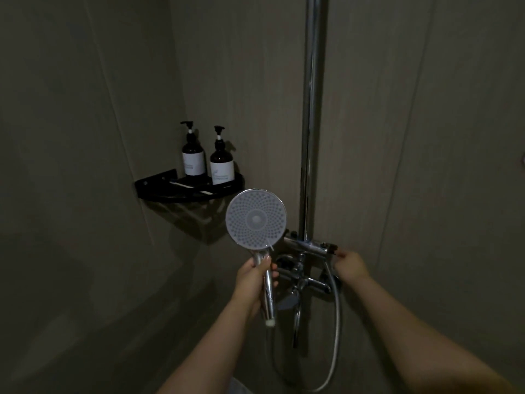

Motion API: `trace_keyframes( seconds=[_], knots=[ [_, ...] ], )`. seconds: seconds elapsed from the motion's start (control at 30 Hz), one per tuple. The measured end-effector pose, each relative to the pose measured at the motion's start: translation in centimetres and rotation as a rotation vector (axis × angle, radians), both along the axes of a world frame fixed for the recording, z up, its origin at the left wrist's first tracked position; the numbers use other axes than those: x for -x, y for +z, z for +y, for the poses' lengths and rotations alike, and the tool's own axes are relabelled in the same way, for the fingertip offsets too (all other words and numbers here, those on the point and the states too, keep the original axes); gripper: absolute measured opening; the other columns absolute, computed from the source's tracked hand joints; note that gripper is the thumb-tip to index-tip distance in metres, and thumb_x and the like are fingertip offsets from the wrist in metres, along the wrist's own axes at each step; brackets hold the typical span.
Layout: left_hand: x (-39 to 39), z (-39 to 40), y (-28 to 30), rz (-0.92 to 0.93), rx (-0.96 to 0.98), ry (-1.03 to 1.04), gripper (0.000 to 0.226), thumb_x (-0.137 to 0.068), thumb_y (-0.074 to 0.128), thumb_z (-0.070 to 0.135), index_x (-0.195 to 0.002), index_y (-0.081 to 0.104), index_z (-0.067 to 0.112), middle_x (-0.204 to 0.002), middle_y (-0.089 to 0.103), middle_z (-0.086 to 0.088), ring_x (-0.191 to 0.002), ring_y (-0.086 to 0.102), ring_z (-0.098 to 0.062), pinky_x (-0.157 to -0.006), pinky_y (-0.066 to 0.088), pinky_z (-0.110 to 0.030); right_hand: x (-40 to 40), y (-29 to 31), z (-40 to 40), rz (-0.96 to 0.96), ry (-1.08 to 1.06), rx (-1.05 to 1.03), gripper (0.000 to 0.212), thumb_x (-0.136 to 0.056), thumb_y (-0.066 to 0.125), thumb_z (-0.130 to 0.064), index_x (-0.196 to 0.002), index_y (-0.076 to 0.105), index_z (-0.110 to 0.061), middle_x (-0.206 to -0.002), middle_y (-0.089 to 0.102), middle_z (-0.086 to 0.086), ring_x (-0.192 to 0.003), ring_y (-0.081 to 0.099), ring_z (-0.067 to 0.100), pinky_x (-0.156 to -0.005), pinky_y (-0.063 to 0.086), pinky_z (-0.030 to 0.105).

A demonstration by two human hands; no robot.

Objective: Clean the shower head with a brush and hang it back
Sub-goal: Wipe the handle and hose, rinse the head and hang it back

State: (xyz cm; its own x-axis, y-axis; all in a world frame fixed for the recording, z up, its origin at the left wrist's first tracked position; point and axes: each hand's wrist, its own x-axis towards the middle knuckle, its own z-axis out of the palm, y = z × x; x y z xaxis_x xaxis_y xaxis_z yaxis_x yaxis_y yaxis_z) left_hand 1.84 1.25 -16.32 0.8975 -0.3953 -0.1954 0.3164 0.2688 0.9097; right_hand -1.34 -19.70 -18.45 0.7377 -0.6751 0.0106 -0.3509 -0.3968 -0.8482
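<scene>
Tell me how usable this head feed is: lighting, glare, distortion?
Head view: very dim and murky overall; the pale shower head face in the left hand is the brightest, clearest thing; the chrome riser pipe carries streaks of glare; the right hand at the mixer valve is soft-edged; wide-angle bending curves the wall seams; the bottle labels are unreadable.

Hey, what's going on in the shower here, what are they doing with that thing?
A person is standing in a dim shower stall. Their left hand grips the chrome handle of the shower head, off its mount with the nozzle face turned toward the camera. Their right hand is at the right end of the mixer valve below the riser pipe; whether it grips the knob there is hard to tell. No brush is in view. Two pump bottles stand on a black corner shelf.
</scene>
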Motion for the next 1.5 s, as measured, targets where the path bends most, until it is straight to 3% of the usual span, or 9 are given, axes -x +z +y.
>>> trace_keyframes(
  seconds=[0.2, 0.33, 0.73, 0.83, 0.93, 1.1, 1.23, 1.33, 1.5],
  knots=[
    [-0.7, -1.0, -0.8, 0.025, 0.068, -0.022, 0.010, -0.095, 0.047, 0.014, -0.093, 0.056, 0.012, -0.076, 0.059, -0.004, -0.071, 0.056, -0.017, -0.068, 0.046, -0.031, -2.3, -2.9, 0.0, 0.029, 0.108, -0.105, 0.029, -0.087, 0.052, 0.007, -0.116, 0.058, 0.009, -0.112, 0.062, 0.021, -0.101, 0.057, 0.028, -0.078, 0.038, 0.023],
    [-2.4, -0.7, -1.9, 0.033, 0.080, -0.020, 0.010, -0.094, 0.048, 0.017, -0.095, 0.057, 0.012, -0.078, 0.059, -0.005, -0.071, 0.058, -0.018, -0.064, 0.048, -0.031, -3.3, -5.0, -0.1, -0.125, -0.016, -0.245, 0.020, -0.088, 0.050, 0.010, -0.092, 0.062, -0.005, -0.087, 0.058, 0.013, -0.087, 0.050, 0.023, -0.064, 0.040, 0.021],
    [-2.8, 0.2, -1.0, -0.012, 0.004, -0.026, 0.014, -0.096, 0.044, 0.013, -0.086, 0.055, 0.014, -0.074, 0.056, -0.004, -0.065, 0.053, -0.014, -0.058, 0.046, -0.025, -3.1, -5.3, 3.7, -0.424, -0.341, -0.360, 0.026, -0.088, 0.051, 0.008, -0.112, 0.061, 0.008, -0.102, 0.063, 0.017, -0.094, 0.053, 0.019, -0.080, 0.035, 0.024],
    [-3.1, 0.7, -0.5, -0.015, 0.018, -0.032, 0.014, -0.096, 0.044, 0.013, -0.087, 0.055, 0.013, -0.075, 0.055, -0.004, -0.066, 0.053, -0.015, -0.062, 0.045, -0.027, -3.0, -5.2, 3.3, -0.502, -0.331, -0.543, 0.029, -0.086, 0.050, 0.014, -0.112, 0.056, 0.002, -0.097, 0.060, 0.014, -0.083, 0.057, 0.023, -0.061, 0.048, 0.021],
    [-3.4, 0.6, -0.3, -0.010, 0.021, -0.024, 0.015, -0.096, 0.044, 0.013, -0.086, 0.055, 0.014, -0.076, 0.055, -0.004, -0.066, 0.053, -0.015, -0.060, 0.045, -0.027, -3.3, -4.8, 2.7, -0.539, -0.338, -0.624, 0.032, -0.083, 0.049, 0.016, -0.086, 0.053, -0.015, -0.079, 0.058, 0.005, -0.066, 0.052, 0.013, -0.043, 0.045, 0.006],
    [-3.5, -0.1, -0.1, -0.011, 0.029, -0.042, 0.016, -0.096, 0.043, 0.012, -0.085, 0.054, 0.014, -0.073, 0.054, -0.004, -0.065, 0.052, -0.015, -0.061, 0.044, -0.027, -2.4, -3.7, 2.2, -0.484, -0.223, -0.409, 0.039, -0.083, 0.043, 0.018, -0.075, 0.049, -0.019, -0.068, 0.055, 0.005, -0.058, 0.056, 0.011, -0.055, 0.046, 0.018],
    [-3.4, -0.7, -0.1, 0.004, 0.030, -0.053, 0.015, -0.096, 0.044, 0.013, -0.086, 0.055, 0.014, -0.073, 0.055, -0.003, -0.064, 0.053, -0.015, -0.061, 0.045, -0.028, -1.3, 0.6, 1.4, -0.488, -0.300, -0.078, 0.030, -0.092, 0.042, 0.004, -0.116, 0.058, -0.003, -0.099, 0.056, 0.004, -0.094, 0.051, 0.016, -0.082, 0.035, 0.023],
    [-3.4, -1.3, 0.1, 0.016, 0.054, -0.040, 0.014, -0.096, 0.045, 0.013, -0.087, 0.056, 0.014, -0.074, 0.056, -0.003, -0.066, 0.054, -0.015, -0.061, 0.047, -0.029, -0.3, 4.8, 0.3, -0.451, -0.085, 0.056, 0.020, -0.095, 0.044, -0.003, -0.108, 0.058, 0.000, -0.094, 0.056, 0.005, -0.088, 0.049, 0.014, -0.080, 0.033, 0.023],
    [-3.6, -1.6, 1.4, 0.000, 0.070, -0.032, 0.013, -0.096, 0.045, 0.015, -0.089, 0.056, 0.014, -0.075, 0.056, -0.003, -0.067, 0.054, -0.015, -0.060, 0.047, -0.028, 1.1, 8.0, 1.6, -0.032, 0.259, 0.164, 0.022, -0.096, 0.046, -0.031, -0.107, 0.044, -0.012, -0.087, 0.049, 0.000, -0.081, 0.048, 0.015, -0.059, 0.033, 0.024]
  ],
)
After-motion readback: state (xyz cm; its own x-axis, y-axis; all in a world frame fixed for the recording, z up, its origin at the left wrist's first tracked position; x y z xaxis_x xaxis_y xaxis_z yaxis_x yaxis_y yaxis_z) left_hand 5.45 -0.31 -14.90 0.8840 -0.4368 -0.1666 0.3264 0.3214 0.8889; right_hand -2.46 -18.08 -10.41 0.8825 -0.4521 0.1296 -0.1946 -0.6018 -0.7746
